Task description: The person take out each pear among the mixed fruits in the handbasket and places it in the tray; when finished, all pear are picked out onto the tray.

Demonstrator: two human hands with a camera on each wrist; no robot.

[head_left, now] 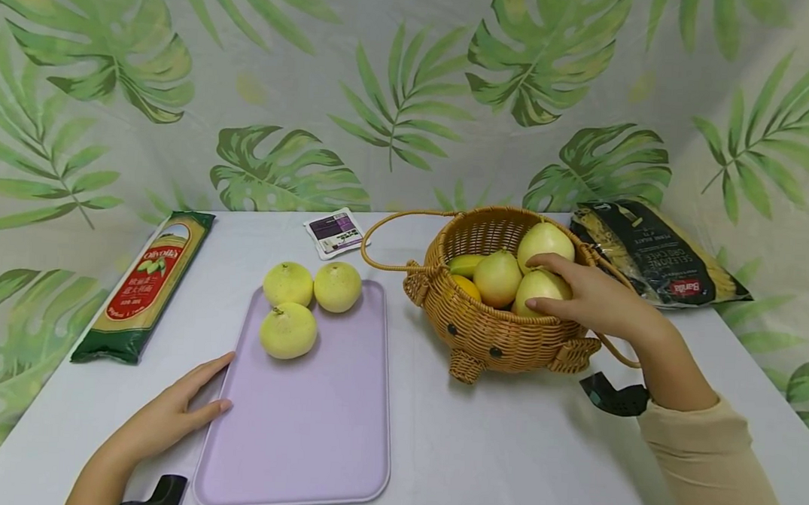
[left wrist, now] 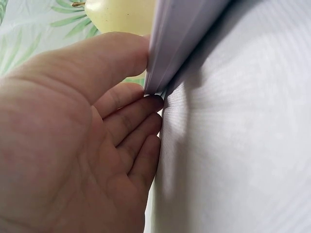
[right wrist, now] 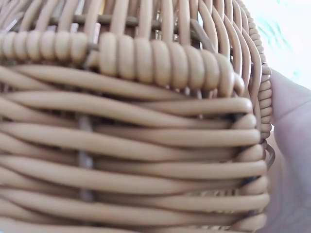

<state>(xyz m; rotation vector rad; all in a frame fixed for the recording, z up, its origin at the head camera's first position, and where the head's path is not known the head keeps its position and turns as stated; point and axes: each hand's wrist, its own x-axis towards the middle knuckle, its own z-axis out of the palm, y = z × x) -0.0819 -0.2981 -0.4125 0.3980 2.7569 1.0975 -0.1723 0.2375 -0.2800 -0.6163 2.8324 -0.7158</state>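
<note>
Gripping pear [head_left: 545,287] inside wicker basket [head_left: 536,345] near front-right rim, with curled thumb and fingers of right hand [head_left: 595,297]. Probably firm, fairly weighty, slightly slippery, easily bruised; best cupped at widest girth. Looks rounded, smooth, pale yellow-green. Touching tray [head_left: 301,436] edge with relaxed left hand [head_left: 163,417].

There are six pears [head_left: 289,332], one basket [head_left: 543,341], one tray [head_left: 309,429]

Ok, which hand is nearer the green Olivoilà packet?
Left. The left hand is at the lilac tray, on the near side of the packet; the right hand is far to its right, on a fruit in the basket.
</note>
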